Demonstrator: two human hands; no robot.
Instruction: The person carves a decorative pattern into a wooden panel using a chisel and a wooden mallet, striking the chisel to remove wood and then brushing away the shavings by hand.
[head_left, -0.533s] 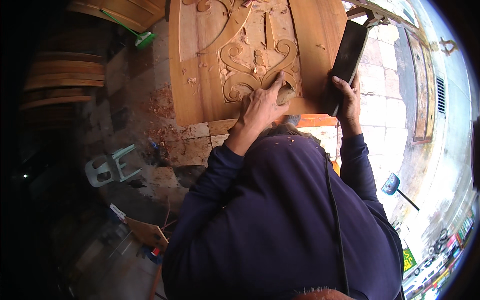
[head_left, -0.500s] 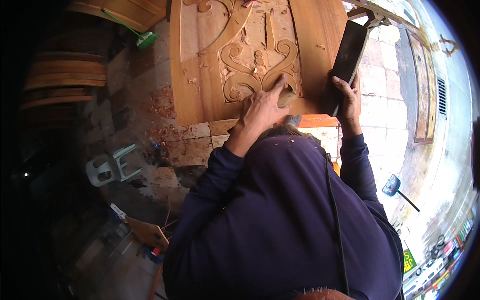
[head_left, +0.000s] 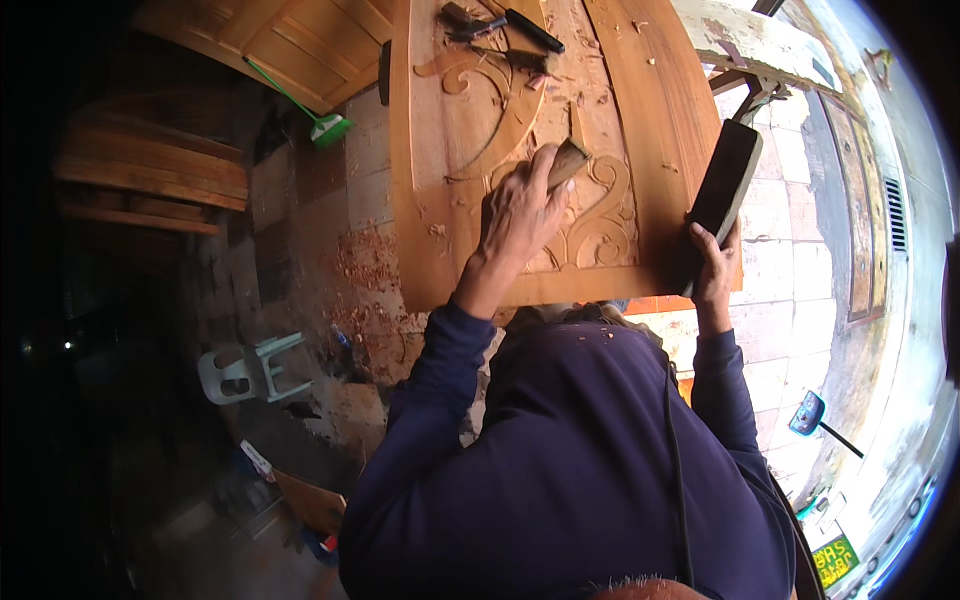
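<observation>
A carved wooden panel (head_left: pixel 432 240) with scrollwork and shavings lies in front of me. My left hand (head_left: pixel 523 210) is closed on a small brownish block (head_left: pixel 570 160), held over the middle of the carving. My right hand (head_left: pixel 715 252) grips a long dark block (head_left: pixel 728 175) at the panel's right side, its fingers partly hidden behind it. At the panel's top lie a black-handled tool (head_left: pixel 533 30) and a couple of other tools (head_left: pixel 520 62) among shavings.
Wooden doors (head_left: pixel 280 40) and stacked boards (head_left: pixel 150 170) stand at the left, with a green broom (head_left: pixel 328 128), a pale plastic chair (head_left: pixel 225 375) and shavings on the tiled floor (head_left: pixel 365 270). A dustpan (head_left: pixel 808 412) and a wall are at the right.
My left hand has moved up the carving with the small block. The view has shifted so the panel sits lower and farther right, showing tools at its top.
</observation>
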